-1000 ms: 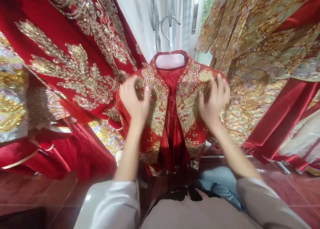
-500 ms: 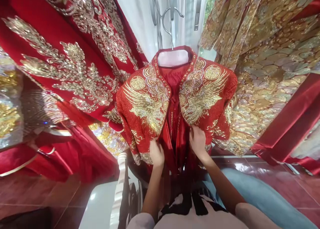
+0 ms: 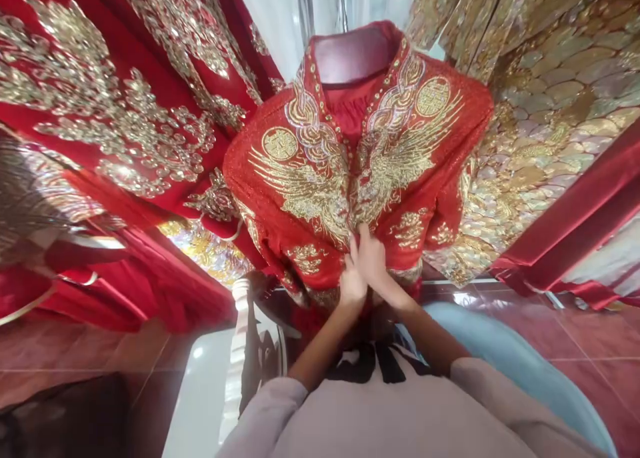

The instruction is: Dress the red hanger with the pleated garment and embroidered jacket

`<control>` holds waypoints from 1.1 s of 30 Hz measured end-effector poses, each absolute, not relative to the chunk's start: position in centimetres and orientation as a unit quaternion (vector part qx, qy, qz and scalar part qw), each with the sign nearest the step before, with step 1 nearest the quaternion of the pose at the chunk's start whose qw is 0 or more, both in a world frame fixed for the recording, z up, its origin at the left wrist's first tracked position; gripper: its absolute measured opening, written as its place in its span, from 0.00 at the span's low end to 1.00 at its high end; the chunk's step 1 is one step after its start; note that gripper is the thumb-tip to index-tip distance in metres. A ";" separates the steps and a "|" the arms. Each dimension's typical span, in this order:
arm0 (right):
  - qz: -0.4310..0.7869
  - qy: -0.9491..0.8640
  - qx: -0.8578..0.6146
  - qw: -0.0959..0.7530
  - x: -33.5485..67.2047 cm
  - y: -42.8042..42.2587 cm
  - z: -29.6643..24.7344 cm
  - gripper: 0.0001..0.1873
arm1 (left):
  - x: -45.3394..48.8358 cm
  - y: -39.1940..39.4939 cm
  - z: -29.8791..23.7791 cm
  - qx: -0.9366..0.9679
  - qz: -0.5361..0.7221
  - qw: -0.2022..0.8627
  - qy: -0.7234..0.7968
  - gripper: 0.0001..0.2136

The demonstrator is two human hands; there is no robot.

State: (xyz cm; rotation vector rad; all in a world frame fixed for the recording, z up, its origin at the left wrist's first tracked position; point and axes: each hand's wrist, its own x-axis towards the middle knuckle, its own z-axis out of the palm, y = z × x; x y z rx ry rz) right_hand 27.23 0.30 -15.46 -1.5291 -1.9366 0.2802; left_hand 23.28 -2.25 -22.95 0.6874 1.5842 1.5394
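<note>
In front of me a red jacket [image 3: 320,241] with gold embroidery hangs on a hanger [image 3: 343,8], whose metal hook rises above the collar. Its two front edges meet at the chest. My left hand [image 3: 353,283] is closed on the front edge, low on the chest. Right beside it, slightly higher and overlapping it, my right hand [image 3: 371,257] pinches the other front edge. The fingertips partly hide the fabric where the edges come together. Red lining shows inside the neck opening.
A red garment with gold beading [image 3: 165,131] hangs at left, a gold scale-patterned garment [image 3: 540,145] at right. Below stand a white chair [image 3: 200,391] at left and a light blue rounded object [image 3: 520,365] at right. A dark item [image 3: 65,418] lies on the tiled floor.
My hands have come together at the middle, drawing the jacket's parted front edges closed. The jacket now appears larger and higher in view, and the hanger hook's top has left the frame.
</note>
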 end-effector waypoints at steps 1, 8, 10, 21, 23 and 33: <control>0.117 -0.737 -0.582 0.325 27.0 1.2 -16.0 0.13 | 22.7 -1.6 -22.7 0.299 0.593 0.394 0.635 0.08; 0.255 -0.712 -0.470 0.456 29.0 0.0 -22.8 0.19 | 18.9 -3.9 -25.3 0.337 0.596 0.380 0.621 0.06; 0.321 -0.625 -0.517 0.489 30.4 -0.9 -26.2 0.21 | 17.6 -5.5 -27.4 0.281 0.596 0.398 0.638 0.03; 0.659 -0.290 -0.494 0.488 36.2 -1.5 -31.4 0.25 | 12.4 -9.1 -32.5 0.017 0.568 0.558 0.605 0.09; 0.684 -0.273 -0.472 0.484 36.1 -2.2 -30.7 0.22 | 13.3 -9.4 -32.4 0.006 0.572 0.565 0.595 0.06; 0.720 -0.255 -0.465 0.449 35.3 -4.9 -28.2 0.19 | 17.0 -11.0 -29.0 -0.120 0.571 0.601 0.546 0.11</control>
